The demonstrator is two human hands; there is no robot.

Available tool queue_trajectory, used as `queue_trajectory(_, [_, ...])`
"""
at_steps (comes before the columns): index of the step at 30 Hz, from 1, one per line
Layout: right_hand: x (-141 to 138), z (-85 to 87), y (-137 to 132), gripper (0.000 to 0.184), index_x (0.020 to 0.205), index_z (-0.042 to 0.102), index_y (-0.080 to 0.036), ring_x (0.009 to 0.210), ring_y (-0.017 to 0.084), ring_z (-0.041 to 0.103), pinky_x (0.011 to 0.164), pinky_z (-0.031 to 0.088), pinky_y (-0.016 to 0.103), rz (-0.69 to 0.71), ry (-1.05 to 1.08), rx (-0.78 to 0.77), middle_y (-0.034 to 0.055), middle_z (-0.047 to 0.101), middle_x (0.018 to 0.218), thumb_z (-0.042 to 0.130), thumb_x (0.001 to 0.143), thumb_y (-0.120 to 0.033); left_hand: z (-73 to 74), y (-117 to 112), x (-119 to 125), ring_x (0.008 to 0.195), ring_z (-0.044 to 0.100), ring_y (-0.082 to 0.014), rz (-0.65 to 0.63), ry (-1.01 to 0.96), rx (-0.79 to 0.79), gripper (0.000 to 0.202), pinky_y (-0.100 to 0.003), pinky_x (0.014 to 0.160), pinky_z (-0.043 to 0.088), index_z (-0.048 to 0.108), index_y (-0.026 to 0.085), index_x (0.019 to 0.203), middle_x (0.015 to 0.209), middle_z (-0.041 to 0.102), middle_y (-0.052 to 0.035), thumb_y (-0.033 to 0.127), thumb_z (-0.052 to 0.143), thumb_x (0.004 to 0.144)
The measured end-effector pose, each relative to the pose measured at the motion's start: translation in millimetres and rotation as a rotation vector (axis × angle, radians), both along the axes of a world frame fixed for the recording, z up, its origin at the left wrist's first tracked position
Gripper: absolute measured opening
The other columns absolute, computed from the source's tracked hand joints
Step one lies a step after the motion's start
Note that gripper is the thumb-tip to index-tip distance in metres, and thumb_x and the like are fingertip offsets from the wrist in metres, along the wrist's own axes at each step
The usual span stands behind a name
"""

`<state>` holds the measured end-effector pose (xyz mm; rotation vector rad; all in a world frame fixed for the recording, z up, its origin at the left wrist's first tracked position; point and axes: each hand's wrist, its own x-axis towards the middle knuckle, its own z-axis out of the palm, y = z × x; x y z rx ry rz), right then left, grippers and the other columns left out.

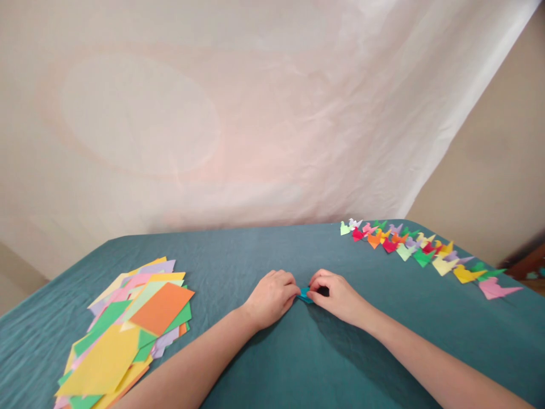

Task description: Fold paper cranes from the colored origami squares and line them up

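Note:
A small folded piece of blue paper [305,296] lies low over the table in the middle, mostly covered by fingers. My left hand [273,298] is closed on its left side, with fingers pressed together at the paper. On the other side, my right hand [336,296] pinches the paper's right part between thumb and fingers. How the paper is folded underneath the fingers is hidden.
A loose pile of coloured paper sheets [159,309] spreads over the left of the dark green tablecloth [238,250]. Rows of folded paper birds [423,257] stand along the right edge. A pale cloth [272,113] hangs behind the table.

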<state>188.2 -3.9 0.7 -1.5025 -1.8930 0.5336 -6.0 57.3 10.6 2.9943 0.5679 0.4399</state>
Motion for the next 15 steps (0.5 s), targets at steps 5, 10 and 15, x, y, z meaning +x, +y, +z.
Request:
queue_trajectory(5, [-0.5,-0.4,-0.8,0.004,0.069,0.064,-0.019,0.075,0.014,0.057,0.073,0.044,0.026,0.014,0.001,0.014,0.0016,0.060,0.080,0.063,0.072,-0.016,1.0,-0.5,-2.0,0.087,0.051,-0.0165,-0.020,0.004,-0.021,0.022,-0.028,0.076,0.036,0.063,0.022,0.095,0.093,0.058,-0.0022,0.010,0.049,0.082])
queue_trajectory(10, [0.5,-1.1,-2.8,0.008,0.077,0.067,-0.020,0.077,0.014,0.057,0.073,0.043,0.026,0.036,-0.003,0.010,0.0017,0.059,0.082,0.062,0.073,-0.015,0.7,2.1,-6.0,0.089,0.052,-0.0166,-0.037,0.021,-0.014,0.027,-0.029,0.078,0.036,0.064,0.022,0.096,0.093,0.060,-0.0022,0.006,0.049,0.079])
queue_trajectory(15, [3.1,-4.7,-1.5,0.017,0.089,0.070,-0.025,0.082,0.015,0.056,0.074,0.043,0.026,0.071,-0.026,-0.015,0.0019,0.059,0.087,0.061,0.076,-0.018,-0.7,4.4,-7.6,0.088,0.052,-0.0176,0.000,0.041,0.033,0.024,-0.032,0.080,0.036,0.064,0.021,0.096,0.092,0.061,-0.0027,0.009,0.049,0.081])
